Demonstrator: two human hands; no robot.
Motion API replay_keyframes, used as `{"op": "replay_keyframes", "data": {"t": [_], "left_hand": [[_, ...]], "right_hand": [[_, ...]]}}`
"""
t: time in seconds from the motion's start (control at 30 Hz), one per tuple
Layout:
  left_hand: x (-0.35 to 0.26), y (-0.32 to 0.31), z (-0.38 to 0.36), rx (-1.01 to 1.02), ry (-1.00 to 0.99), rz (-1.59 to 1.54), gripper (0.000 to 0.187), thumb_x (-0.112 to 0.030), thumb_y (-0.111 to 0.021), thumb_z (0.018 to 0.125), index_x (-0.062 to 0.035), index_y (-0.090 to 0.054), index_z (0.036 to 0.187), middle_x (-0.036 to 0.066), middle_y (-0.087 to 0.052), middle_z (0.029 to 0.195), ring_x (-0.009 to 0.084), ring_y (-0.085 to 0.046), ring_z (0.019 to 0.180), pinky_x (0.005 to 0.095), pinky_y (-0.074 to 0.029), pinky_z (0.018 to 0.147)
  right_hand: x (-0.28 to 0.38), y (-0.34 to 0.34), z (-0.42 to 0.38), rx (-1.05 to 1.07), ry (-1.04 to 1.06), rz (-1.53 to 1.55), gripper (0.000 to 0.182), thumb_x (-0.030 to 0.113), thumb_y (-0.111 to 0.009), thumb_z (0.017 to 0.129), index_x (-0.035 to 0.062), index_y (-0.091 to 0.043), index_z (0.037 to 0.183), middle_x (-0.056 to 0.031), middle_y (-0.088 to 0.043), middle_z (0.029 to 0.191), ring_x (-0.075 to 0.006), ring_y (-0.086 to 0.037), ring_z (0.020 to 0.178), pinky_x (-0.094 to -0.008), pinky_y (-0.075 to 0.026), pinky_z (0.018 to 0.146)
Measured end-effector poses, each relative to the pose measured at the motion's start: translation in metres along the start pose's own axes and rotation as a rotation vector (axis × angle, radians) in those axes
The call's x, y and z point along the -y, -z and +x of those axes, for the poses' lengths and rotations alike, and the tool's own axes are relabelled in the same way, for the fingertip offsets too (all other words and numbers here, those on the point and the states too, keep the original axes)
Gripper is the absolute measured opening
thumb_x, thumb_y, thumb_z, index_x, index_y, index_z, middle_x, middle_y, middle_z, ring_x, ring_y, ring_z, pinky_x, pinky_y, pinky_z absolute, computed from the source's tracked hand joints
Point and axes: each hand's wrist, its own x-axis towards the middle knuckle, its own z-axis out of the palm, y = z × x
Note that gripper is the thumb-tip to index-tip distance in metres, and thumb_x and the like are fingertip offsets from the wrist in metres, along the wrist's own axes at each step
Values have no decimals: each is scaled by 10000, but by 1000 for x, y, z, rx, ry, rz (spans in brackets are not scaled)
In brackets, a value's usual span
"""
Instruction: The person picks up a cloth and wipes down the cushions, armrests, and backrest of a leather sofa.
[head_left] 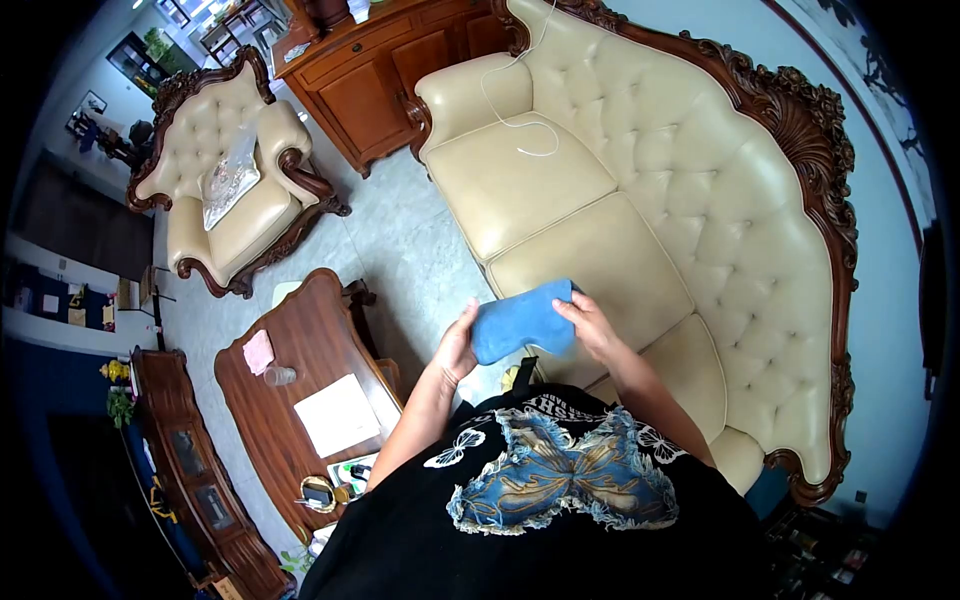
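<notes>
A folded blue cloth (522,325) is stretched between my two hands in front of my body, above the edge of the cream sofa. My left hand (459,346) grips its left end, with the thumb on top. At the upper right corner, my right hand (588,322) pinches the cloth between thumb and fingers. The fingers beneath the cloth are partly hidden. Under it and to the right lies the cream leather sofa seat (590,250).
A wooden coffee table (290,400) at left carries a pink cloth (258,352), a clear cup (280,376), a white sheet (337,415) and a round gold-rimmed tray (318,494). A white cable (520,124) trails over the sofa. An armchair (262,205) holding a plastic bag (230,185) stands beyond.
</notes>
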Motion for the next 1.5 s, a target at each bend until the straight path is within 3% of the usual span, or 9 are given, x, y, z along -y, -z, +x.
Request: {"op": "replay_keyframes", "data": {"t": [0.1,0.2,0.37,0.6,0.87,1.13,1.37,1.43,1.5], "left_hand": [[5,8,3,-299,-236,478,734,-193,-789,865,54,-414,1445,187,-612,1237,234,-620,1090,339,-508,951],[8,-13,0,-490,-496,672,747,-121,-796,844,22,-405,1463,194,-627,1212,227,-640,1043,321,-530,900],[6,-37,-9,-213,-500,895,547,86,-787,758,-75,-659,1265,25,-697,1073,99,-622,959,249,-513,872],[17,-33,0,-267,-521,1189,628,59,-839,681,-53,-647,1269,78,-721,1110,133,-664,964,278,-524,889],[14,-67,2,-275,-616,1639,466,91,-733,731,-76,-698,1165,178,-730,977,249,-728,844,324,-562,773],[18,-58,14,-138,-705,1700,503,19,-782,732,-92,-670,1209,198,-712,956,308,-726,854,360,-561,745],[16,-63,8,-286,-736,1765,464,33,-721,717,-95,-676,1160,193,-710,974,374,-696,877,420,-569,774],[13,-62,3,-343,-699,1784,449,23,-726,715,-106,-688,1143,185,-711,945,368,-696,855,426,-564,759],[8,-64,-4,-396,-664,1806,435,13,-732,713,-116,-700,1126,177,-713,916,361,-696,833,432,-559,745]], "right_hand": [[-22,3,2,103,-32,12,324,201,-619,985,-14,-607,1227,-65,-678,1104,-143,-628,1010,-301,-498,903],[-34,1,5,35,50,-34,350,142,-661,949,-21,-581,1249,-75,-669,1124,-139,-630,983,-299,-501,895],[-17,2,-3,-172,92,27,582,49,-745,857,20,-489,1378,-76,-642,1191,-141,-607,1068,-318,-490,941],[-13,22,-10,166,258,-323,834,2,-832,689,86,-475,1439,-72,-646,1208,-174,-602,1116,-324,-469,999],[-63,56,-12,15,41,-376,562,-137,-748,714,-8,-579,1235,-80,-687,1066,-157,-670,987,-300,-544,840],[-58,59,-18,-212,200,-552,309,-119,-756,709,-1,-609,955,-41,-678,859,-105,-645,813,-267,-518,710],[-35,54,-31,-228,191,-625,307,-43,-809,676,14,-628,917,-47,-679,898,-96,-615,843,-284,-500,728],[-29,52,-32,-261,539,-882,310,14,-796,706,25,-609,953,-46,-637,973,-80,-567,931,-280,-474,790],[-19,47,-38,-189,441,-732,304,39,-764,730,24,-599,985,-62,-631,971,-118,-576,925,-291,-469,803]]}}
